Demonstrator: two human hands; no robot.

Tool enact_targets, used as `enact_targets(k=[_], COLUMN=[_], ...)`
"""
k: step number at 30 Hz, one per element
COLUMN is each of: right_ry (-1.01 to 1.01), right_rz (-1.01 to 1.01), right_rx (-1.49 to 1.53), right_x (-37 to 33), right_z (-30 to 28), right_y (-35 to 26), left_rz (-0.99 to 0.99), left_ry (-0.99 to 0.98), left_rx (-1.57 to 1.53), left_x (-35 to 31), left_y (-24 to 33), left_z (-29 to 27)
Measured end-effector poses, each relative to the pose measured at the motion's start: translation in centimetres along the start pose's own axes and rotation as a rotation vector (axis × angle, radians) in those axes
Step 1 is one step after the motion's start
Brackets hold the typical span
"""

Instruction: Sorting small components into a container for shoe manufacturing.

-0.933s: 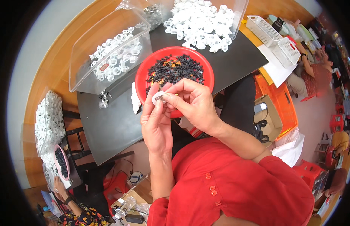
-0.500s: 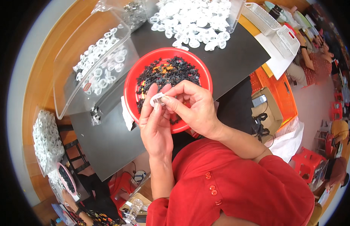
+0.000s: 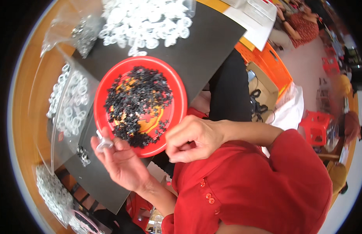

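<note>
My left hand [image 3: 124, 163], palm up near the left rim of the red plastic basin, has a small round white plastic piece [image 3: 104, 145] with a short stem between its fingers. The red basin [image 3: 179, 91] holds many small black pieces [image 3: 144, 91], heaped over a yellow-orange pattern on its bottom. At its near right rim, my right hand [image 3: 192, 139] is curled with the fingers pressed together. Whatever it may hold is hidden.
White ring-like pieces fill a clear bin [image 3: 54, 128] at left; more white pieces [image 3: 149, 23] lie heaped at the back. A small packet of metal bits [image 3: 83, 156] lies on the dark table [image 3: 212, 35]. An orange crate [image 3: 276, 64] and cardboard box [image 3: 267, 87] stand right.
My hands have come apart: the left moved left with the white piece, the right drew back to the basin's near right rim. The view has shifted.
</note>
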State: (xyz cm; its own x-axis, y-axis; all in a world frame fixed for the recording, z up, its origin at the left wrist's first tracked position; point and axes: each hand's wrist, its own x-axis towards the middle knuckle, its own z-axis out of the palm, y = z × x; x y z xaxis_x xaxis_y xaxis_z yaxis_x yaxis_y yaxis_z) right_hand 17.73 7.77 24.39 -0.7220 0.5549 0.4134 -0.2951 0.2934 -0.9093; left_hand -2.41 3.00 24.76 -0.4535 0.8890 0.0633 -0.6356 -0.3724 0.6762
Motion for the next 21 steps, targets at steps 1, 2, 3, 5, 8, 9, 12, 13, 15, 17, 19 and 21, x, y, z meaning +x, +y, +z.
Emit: enact_targets(k=[1, 2, 3, 5, 8, 9, 12, 13, 15, 17, 19, 21], right_ry=[-0.079, -0.082, -0.061, -0.089, 0.029, 0.082, 0.251, 0.306, 0.361, 0.395, 0.487, 0.597], right_rz=[0.000, 0.026, 0.034, -0.004, -0.094, -0.179, -0.314, -0.340, -0.334, -0.341, -0.365, -0.507], right_rx=[0.003, 0.011, 0.008, 0.158, 0.078, -0.002, -0.104, -0.124, -0.161, -0.173, -0.160, -0.233], right_x=[-1.1, -2.1, -3.0, -4.1, -3.5, -2.9, -1.6, -1.3, 0.0, 2.0, 3.6, 3.4], right_z=[-0.4, -0.7, -1.1, -1.9, -1.2, -0.8, 0.2, 0.5, 0.6, 0.9, 1.2, 1.5], right_y=[0.0, -0.3, -0.6, -1.5, -1.3, -0.8, 0.9, 1.3, 1.9, 2.4, 2.9, 2.7], left_rz=[0.008, 0.020, 0.034, 0.057, 0.120, 0.151, 0.182, 0.143, 0.165, 0.323, 0.387, 0.494], left_ry=[0.029, 0.032, 0.035, -0.078, -0.100, -0.077, -0.009, -0.025, -0.029, -0.007, -0.010, 0.035], left_rx=[0.020, 0.056, 0.092, 0.093, 0.188, 0.246, 0.474, 0.517, 0.516, 0.543, 0.510, 0.637], left_x=[-0.1, -0.1, -0.1, 0.2, -0.3, -0.3, 0.3, 0.6, 1.1, 1.8, 1.7, 1.5], left_y=[0.2, 0.5, 0.7, 1.1, 0.9, 0.4, -1.3, -1.5, -0.9, 0.3, 1.1, 1.8], left_z=[0.1, 0.1, 0.0, -0.2, 0.2, 0.1, 1.0, 0.9, 1.3, 1.1, 1.1, 0.3])
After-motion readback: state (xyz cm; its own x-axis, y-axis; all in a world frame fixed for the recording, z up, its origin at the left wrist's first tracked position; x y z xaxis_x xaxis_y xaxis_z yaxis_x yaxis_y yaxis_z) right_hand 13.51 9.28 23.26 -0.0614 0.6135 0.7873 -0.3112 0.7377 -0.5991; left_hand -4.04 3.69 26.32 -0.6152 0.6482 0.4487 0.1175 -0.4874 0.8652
